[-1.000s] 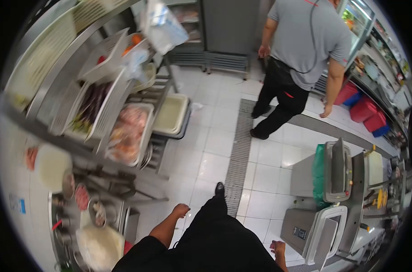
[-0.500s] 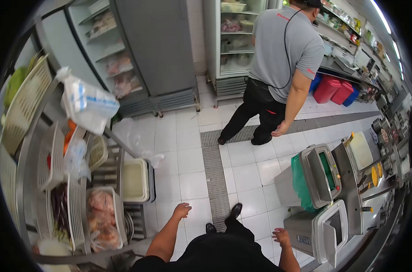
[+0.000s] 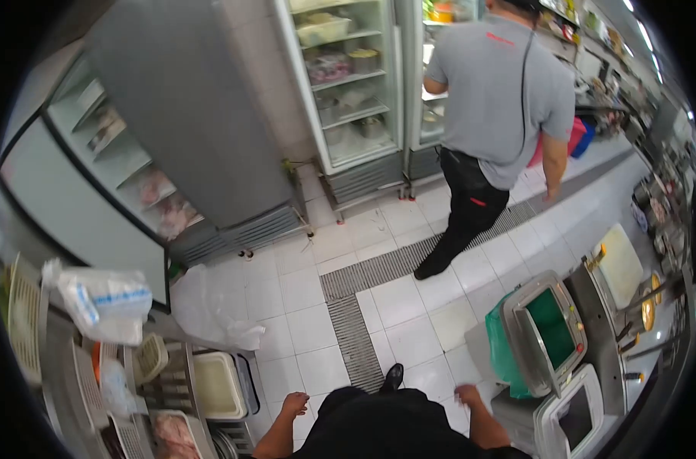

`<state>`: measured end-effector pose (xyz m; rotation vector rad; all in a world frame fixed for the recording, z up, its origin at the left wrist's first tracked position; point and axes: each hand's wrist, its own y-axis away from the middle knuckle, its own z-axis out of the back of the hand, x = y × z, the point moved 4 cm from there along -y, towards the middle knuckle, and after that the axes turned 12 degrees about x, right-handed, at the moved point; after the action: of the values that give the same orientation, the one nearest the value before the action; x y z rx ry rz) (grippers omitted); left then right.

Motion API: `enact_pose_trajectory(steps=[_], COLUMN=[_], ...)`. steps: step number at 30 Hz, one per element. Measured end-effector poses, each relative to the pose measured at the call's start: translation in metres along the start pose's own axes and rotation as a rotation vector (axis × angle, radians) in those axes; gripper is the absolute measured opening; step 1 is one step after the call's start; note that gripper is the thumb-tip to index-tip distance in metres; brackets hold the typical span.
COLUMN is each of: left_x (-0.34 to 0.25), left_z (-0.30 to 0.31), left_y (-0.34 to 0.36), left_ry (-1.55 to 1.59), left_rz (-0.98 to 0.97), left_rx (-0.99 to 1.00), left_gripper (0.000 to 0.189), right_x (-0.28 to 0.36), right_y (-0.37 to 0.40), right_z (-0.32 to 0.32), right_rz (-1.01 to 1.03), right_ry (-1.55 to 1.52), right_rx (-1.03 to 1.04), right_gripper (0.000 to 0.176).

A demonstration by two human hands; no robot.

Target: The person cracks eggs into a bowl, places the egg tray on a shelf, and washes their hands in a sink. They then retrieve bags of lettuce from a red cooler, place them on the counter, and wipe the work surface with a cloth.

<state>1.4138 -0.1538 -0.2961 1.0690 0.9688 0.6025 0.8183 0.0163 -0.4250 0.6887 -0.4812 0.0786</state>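
My left hand (image 3: pixel 294 404) hangs low beside my dark clothing, its fingers loosely bent and nothing in them. Nearest to it is a pale rectangular tub (image 3: pixel 218 384) on the left rack. On the other side my right hand (image 3: pixel 467 395), slightly blurred, hangs with loose fingers and holds nothing. Close to that hand stands a grey bin (image 3: pixel 543 336) with a green liner (image 3: pixel 553 325). Neither hand touches anything.
A person in a grey shirt (image 3: pixel 501 92) walks ahead on the right. Fridges (image 3: pixel 355 84) line the back. Plastic sheeting (image 3: pixel 210 306) lies on the floor beside the left rack. A floor grate (image 3: pixel 355 344) runs ahead; a second bin (image 3: pixel 573 421) stands right.
The view has moved forward and turned, so the fridges look closer and the rack sits lower. The person ahead has walked on to the right. Both my hands appear lower and nearer my body.
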Motion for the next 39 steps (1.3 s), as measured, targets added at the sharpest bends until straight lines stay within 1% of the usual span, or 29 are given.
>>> enact_pose_trajectory(steps=[1,2,3,4,5,6,7,8,9,11,12,13,15,16,17,18,19,20,21,22,23,24,26,28,30,32,34,36,39], left_x=[-0.008,-0.023,-0.040,-0.056,-0.074,-0.086,-0.103,-0.121,-0.146,-0.195,-0.219,-0.243,-0.297,-0.340,-0.378,-0.411,-0.439,-0.458,-0.474,-0.486,-0.488,-0.485,-0.449,-0.395,-0.326,-0.251,-0.178,-0.129,-0.060], left_z=[0.001,0.001,-0.004,-0.009,-0.015,-0.020,-0.028,-0.036,-0.046,-0.058,-0.057,-0.056,-0.051,-0.064,-0.074,-0.091,-0.112,-0.135,-0.157,-0.178,-0.208,-0.237,-0.309,-0.380,-0.446,-0.495,-0.529,-0.557,-0.577], left_y=[-0.003,-0.013,-0.016,-0.026,-0.038,-0.054,-0.066,-0.082,-0.093,-0.109,-0.123,-0.147,-0.226,-0.224,-0.236,-0.240,-0.240,-0.236,-0.231,-0.227,-0.227,-0.219,-0.180,-0.121,-0.070,-0.013,0.021,0.047,0.066], left_ry=[0.058,0.105,0.114,0.125,0.064,0.024,-0.062,-0.195,-0.369,-0.642,-0.696,-0.747,-0.745,-0.844,-0.835,-0.891,-0.866,-0.930,-0.923,-0.909,-0.981,-1.021,-1.158,-1.237,-1.364,-1.464,-1.552,-1.661,-1.934], left_rz=[0.000,-0.010,-0.019,0.012,0.038,0.071,0.054,0.056,0.024,0.006,0.062,0.114,0.110,0.030,0.007,-0.027,-0.059,-0.083,-0.102,-0.120,-0.113,-0.135,-0.186,-0.270,-0.300,-0.338,-0.354,-0.395,-0.403], left_rx=[-0.021,-0.032,-0.004,0.036,0.065,0.100,0.175,0.232,0.308,0.445,0.465,0.479,0.543,0.469,0.490,0.441,0.414,0.441,0.487,0.529,0.494,0.511,0.710,0.835,0.940,1.034,1.086,1.121,1.114], left_gripper=[0.029,0.028,0.028,0.027,0.026,0.024,0.025,0.025,0.025,0.025,0.027,0.030,0.030,0.031,0.031,0.031,0.030,0.030,0.029,0.029,0.028,0.028,0.033,0.037,0.040,0.034,0.034,0.033,0.027], right_x=[-0.008,-0.008,0.003,0.016,0.032,0.046,0.065,0.097,0.131,0.148,0.158,0.166,0.169,0.162,0.156,0.141,0.130,0.139,0.141,0.154,0.175,0.231,0.274,0.342,0.389,0.433,0.472,0.510,0.533], right_y=[-0.034,-0.065,-0.096,-0.114,-0.134,-0.157,-0.175,-0.161,-0.138,-0.134,-0.125,-0.105,-0.065,-0.044,-0.021,-0.005,0.021,0.058,0.083,0.110,0.134,0.176,0.190,0.219,0.195,0.161,0.115,0.108,0.116], right_z=[0.025,0.061,0.100,0.138,0.177,0.210,0.248,0.298,0.341,0.353,0.351,0.348,0.315,0.287,0.252,0.200,0.140,0.084,0.022,-0.025,-0.077,-0.062,-0.142,-0.157,-0.230,-0.292,-0.351,-0.363,-0.394], right_rz=[-0.025,-0.074,-0.096,0.012,0.047,0.121,0.079,0.007,-0.109,-0.104,-0.137,-0.161,-0.279,-0.406,-0.529,-0.777,-1.000,-1.092,-1.221,-1.255,-1.364,-1.301,-1.528,-1.636,-1.866,-1.818,-1.526,-1.421,-1.396], right_ry=[-0.002,-0.003,0.313,0.288,0.277,0.192,0.065,-0.327,-0.577,-0.786,-0.671,-0.724,-0.803,-0.919,-1.045,-0.830,-0.971,-0.912,-1.029,-0.998,-1.152,-1.872,-1.467,-1.741,-1.692,-1.768,-2.374,-2.606,-2.687], right_rx=[-0.011,-0.159,-0.107,-0.363,-0.454,-0.561,-0.521,-0.537,-0.609,-0.631,-0.664,-0.615,-0.604,-0.573,-0.546,-0.545,-0.484,-0.544,-0.603,-0.656,-0.817,-1.209,-1.360,-1.248,-1.225,-1.208,-1.368,-1.224,-1.260], right_gripper=[0.016,0.012,0.023,0.021,0.021,0.026,0.029,0.030,0.029,0.027,0.025,0.026,0.029,0.031,0.033,0.032,0.032,0.034,0.037,0.039,0.038,0.037,0.037,0.038,0.039,0.038,0.033,0.033,0.033])
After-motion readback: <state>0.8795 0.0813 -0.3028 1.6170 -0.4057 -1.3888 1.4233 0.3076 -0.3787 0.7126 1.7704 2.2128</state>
